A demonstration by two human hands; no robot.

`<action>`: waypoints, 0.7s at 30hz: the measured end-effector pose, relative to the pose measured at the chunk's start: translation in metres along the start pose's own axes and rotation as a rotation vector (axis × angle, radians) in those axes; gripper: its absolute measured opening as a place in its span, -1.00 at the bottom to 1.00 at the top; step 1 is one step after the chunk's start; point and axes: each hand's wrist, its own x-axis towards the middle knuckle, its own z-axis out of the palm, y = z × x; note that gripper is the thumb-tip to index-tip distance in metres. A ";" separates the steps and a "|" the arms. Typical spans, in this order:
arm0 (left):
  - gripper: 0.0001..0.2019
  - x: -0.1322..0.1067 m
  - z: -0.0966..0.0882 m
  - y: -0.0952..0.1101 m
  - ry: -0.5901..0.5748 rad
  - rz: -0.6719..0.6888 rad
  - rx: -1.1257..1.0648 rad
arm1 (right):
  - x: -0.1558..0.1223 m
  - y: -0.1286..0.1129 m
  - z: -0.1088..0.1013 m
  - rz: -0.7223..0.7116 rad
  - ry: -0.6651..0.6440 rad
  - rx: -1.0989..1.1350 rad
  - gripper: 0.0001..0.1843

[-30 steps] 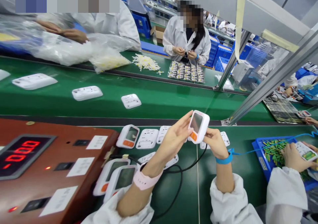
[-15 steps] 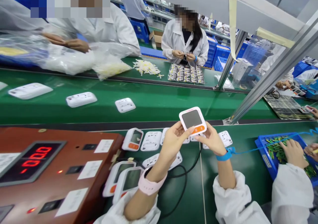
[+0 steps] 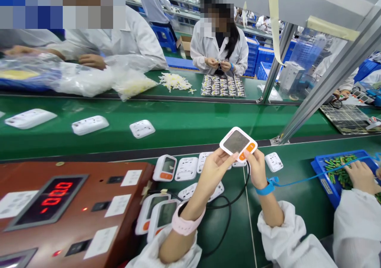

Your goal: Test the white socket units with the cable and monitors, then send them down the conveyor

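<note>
white sleeves come in from the near edge of the bench (image 3: 297, 180), both arms raised over its green mat. the left hand (image 3: 212, 169), a pink watch (image 3: 186, 223) on its wrist, pinches the near-left corner of a monitor (image 3: 238, 143) between thumb and fingers. the right hand (image 3: 256, 165), with a blue strap (image 3: 266, 188) on the wrist, grips the near-right corner under the orange button. the monitor is held in the air above the far edge of the bench, screen up, tilted and blank.

to do this well, i judge the fingers should stay on the rim and off the grey screen, with the unit level enough to read. the black cable (image 3: 222, 212) coils on the mat just below the hands and could snag a sleeve.

left of the arms, at the near-left corner, a brown tester (image 3: 74, 204) shows red digits, and two monitors lie against its right side. more white units (image 3: 186, 168) lie face down along the far edge. at the right edge a co-worker's hand (image 3: 361, 175) rests in a blue tray (image 3: 323, 173) of green parts.

beyond, a belt (image 3: 193, 121) carries three white units, and people in white coats work at the far side.
</note>
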 end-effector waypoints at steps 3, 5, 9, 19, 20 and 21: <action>-0.45 -0.001 -0.001 0.002 -0.037 -0.036 0.009 | -0.001 0.001 -0.003 0.026 0.038 -0.071 -0.61; -0.41 -0.001 -0.001 0.002 -0.047 -0.048 0.012 | -0.002 0.003 -0.004 0.030 0.043 -0.119 -0.62; -0.42 0.000 -0.001 0.000 -0.064 -0.015 0.053 | -0.002 0.004 -0.004 0.015 0.027 -0.150 -0.63; -0.27 -0.003 -0.010 0.001 -0.078 0.125 0.150 | 0.000 -0.001 -0.006 0.084 0.028 0.151 -0.61; -0.19 -0.003 -0.010 0.001 -0.095 0.144 0.154 | 0.000 0.000 -0.007 0.083 0.024 0.151 -0.62; -0.14 -0.004 -0.010 0.001 -0.104 0.162 0.156 | 0.000 0.001 -0.007 0.083 0.019 0.150 -0.62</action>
